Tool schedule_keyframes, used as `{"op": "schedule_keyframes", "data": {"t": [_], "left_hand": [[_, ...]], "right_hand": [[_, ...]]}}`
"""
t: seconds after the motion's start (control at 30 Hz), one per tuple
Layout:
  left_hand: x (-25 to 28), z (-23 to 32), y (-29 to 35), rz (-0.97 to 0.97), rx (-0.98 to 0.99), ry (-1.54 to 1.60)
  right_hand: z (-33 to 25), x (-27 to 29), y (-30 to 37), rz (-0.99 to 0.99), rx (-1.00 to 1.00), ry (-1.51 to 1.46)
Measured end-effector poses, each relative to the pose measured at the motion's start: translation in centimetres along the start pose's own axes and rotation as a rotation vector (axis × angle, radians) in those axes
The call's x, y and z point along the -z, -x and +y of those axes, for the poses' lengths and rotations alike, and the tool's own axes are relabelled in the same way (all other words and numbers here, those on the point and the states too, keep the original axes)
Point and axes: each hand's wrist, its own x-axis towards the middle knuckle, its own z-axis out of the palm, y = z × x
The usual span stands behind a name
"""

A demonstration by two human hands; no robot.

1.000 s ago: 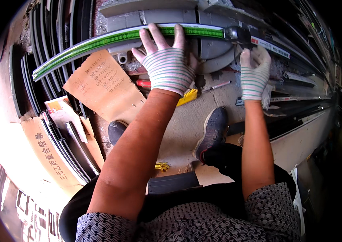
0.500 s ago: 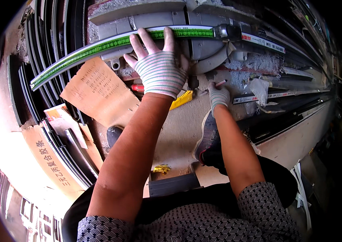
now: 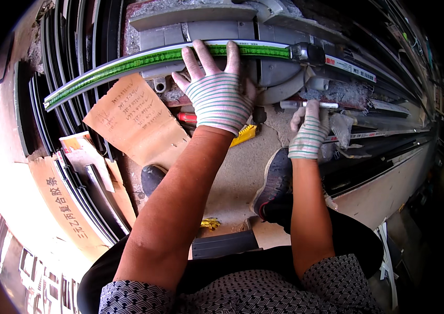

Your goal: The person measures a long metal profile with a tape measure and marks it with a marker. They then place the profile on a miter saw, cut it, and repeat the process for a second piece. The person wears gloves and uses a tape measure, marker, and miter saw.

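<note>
A long strip with a white printed face (image 3: 355, 70) lies across the machine bed, bowed by the lens. Along it runs the green blade of a tape measure (image 3: 143, 60), pulled out to the left from its dark case (image 3: 307, 54). My left hand (image 3: 216, 97), in a striped knit glove, rests on blade and strip with its fingers spread. My right hand (image 3: 310, 128), gloved alike, is closed around a slim white pen (image 3: 326, 105) with a clear end, below the tape case. A brown cardboard piece with handwriting (image 3: 135, 120) lies left of my left wrist.
A red-handled tool (image 3: 186, 117) and a yellow tool (image 3: 244, 136) lie below my left hand. Dark profiles (image 3: 65, 68) stand in bundles at the left; more strips (image 3: 384, 141) lie at the right. My shoe (image 3: 275, 178) is below my right hand.
My right hand has moved right and slightly up with the pen, which now lies more level. My left hand keeps its place on the tape. The whole view has shifted a little.
</note>
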Motion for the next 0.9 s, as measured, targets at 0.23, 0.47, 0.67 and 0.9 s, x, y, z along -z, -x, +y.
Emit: {"op": "schedule_keyframes", "data": {"t": [0.23,0.47,0.67,0.9], "left_hand": [[0.0,0.0,0.0,-0.009,0.007,0.001],[-0.1,-0.3,0.1,-0.055,0.008,0.043],[-0.6,-0.3,0.0,-0.019,0.004,0.045],[-0.2,-0.2,0.0,-0.047,0.003,0.072]], "right_hand": [[-3.6,-5.6,1.9,-0.37,0.226,0.084],[-3.2,-7.2,1.7,-0.544,0.427,0.452],[-3.1,-7.4,0.9,-0.645,0.395,0.511],[-4.8,-7.6,0.0,-0.522,0.386,0.399]]}}
